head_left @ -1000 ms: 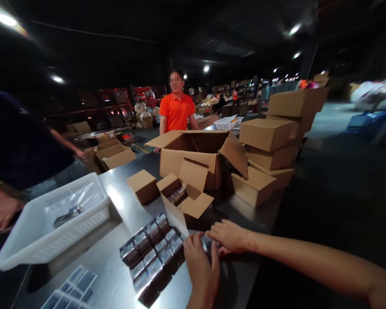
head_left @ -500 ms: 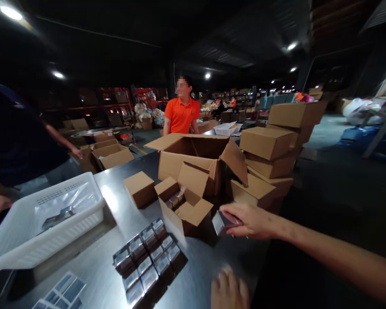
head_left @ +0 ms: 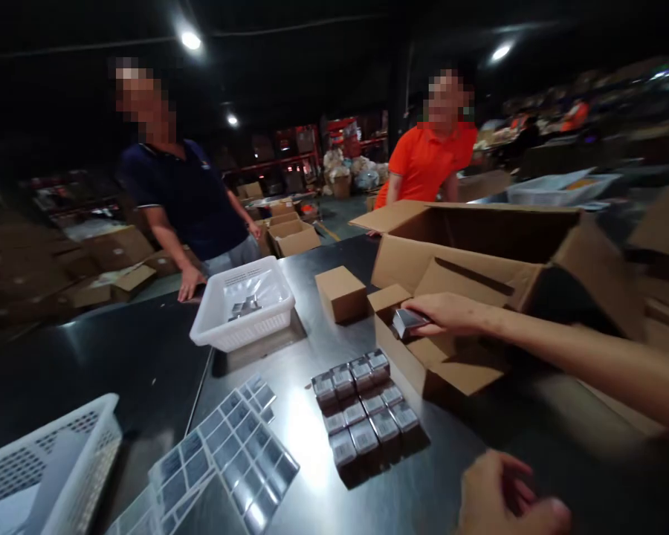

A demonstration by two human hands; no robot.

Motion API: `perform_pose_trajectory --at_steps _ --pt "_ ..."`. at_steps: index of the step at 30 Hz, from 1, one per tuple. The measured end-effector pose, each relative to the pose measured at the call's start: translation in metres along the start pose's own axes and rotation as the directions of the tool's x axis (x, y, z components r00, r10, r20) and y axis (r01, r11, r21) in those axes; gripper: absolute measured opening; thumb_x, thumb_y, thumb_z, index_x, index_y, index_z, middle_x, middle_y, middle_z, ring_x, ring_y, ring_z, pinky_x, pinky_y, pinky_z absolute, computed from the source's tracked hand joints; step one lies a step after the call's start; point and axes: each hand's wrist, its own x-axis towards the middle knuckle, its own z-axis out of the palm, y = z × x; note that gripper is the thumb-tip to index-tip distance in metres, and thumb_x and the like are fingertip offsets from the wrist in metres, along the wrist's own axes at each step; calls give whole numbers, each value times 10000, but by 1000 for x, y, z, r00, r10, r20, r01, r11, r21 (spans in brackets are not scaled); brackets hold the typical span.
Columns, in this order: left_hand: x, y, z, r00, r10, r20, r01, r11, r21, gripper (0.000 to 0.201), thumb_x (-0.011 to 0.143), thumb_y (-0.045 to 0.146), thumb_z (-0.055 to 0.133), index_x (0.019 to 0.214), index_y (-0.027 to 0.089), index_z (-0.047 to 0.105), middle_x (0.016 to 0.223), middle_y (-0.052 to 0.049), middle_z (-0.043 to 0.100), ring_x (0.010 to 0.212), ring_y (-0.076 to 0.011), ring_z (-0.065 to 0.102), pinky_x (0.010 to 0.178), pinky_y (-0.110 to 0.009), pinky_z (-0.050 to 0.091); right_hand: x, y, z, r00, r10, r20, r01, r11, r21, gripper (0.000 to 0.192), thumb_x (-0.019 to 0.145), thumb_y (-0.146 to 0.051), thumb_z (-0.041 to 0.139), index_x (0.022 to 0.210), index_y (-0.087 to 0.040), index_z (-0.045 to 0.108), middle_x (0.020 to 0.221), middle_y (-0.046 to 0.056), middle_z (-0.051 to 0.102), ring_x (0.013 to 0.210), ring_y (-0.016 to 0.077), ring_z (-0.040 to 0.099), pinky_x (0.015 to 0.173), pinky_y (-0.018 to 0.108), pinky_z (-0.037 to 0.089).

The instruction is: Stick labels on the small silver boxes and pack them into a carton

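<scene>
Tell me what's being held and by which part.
The right hand holds a small silvery box by its end on the picture's right; the left hand shows nothing in it.

Free room: surface (head_left: 298, 409) lane betw. white basket (head_left: 256, 329) and small closed box (head_left: 343, 293); 2nd gap, L. grip (head_left: 505, 496) to block rows (head_left: 363, 436). Obstacles, as I see them: open carton flaps (head_left: 471, 373) around R. grip (head_left: 444, 312); lg. box wall (head_left: 400, 261) just behind.

Looks like a warehouse packing area: open cardboard box (head_left: 400, 352) on metal table (head_left: 406, 490), white plastic basket (head_left: 248, 336) left, cartons (head_left: 117, 249) heaped far left, red racking (head_left: 290, 151) far back, ceiling lamp (head_left: 190, 39).
</scene>
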Motion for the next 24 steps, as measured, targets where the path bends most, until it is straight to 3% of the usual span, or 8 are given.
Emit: perform_pose_trajectory --at_steps 2,5,10,15,21,24 --pt "24 15 -18 987 -60 -148 9 946 -324 810 583 812 672 1089 185 579 900 -69 589 765 -205 594 646 -365 494 9 13 15 998 -41 57 41 999 0 235 902 -409 598 974 -187 626 915 119 710 790 231 652 675 303 404" --pt "47 34 -38 964 -102 -246 -34 870 -492 895 461 901 681 984 188 542 850 -36 571 685 -154 578 563 -286 472 10 23 25 993 -23 114 23 1000 3 245 932 -417 558 923 -175 594 835 89 689 678 192 604 612 279 369" --pt "54 48 -41 984 -78 -162 -18 853 -521 788 504 835 768 896 178 579 843 -28 613 722 -148 636 629 -270 539 3 23 25 975 98 197 -95 995 -24 313 955 -440 573 1072 -150 595 964 105 701 752 180 603 633 262 371" --pt "59 53 -41 994 -15 -109 -40 874 -484 664 538 715 847 810 148 636 856 -51 657 763 -160 667 726 -301 583 10 29 44 954 91 286 -76 995 -61 368 858 -444 743 1082 -173 635 1021 88 708 838 199 637 667 270 396" --pt "62 51 -44 994 -51 -101 -11 844 -535 624 563 699 841 805 159 643 794 -40 668 762 -173 684 755 -315 586 13 27 73 964 -5 265 18 999 -44 272 844 -307 764 1033 -154 642 1037 115 697 924 225 632 746 301 455" --pt "62 51 -47 994 -80 -71 26 823 -567 622 587 678 841 887 160 670 840 -52 696 782 -181 697 785 -330 588 12 29 83 978 0 207 -3 1000 15 194 891 -292 710 1013 -154 651 1040 123 691 944 228 617 792 328 468"
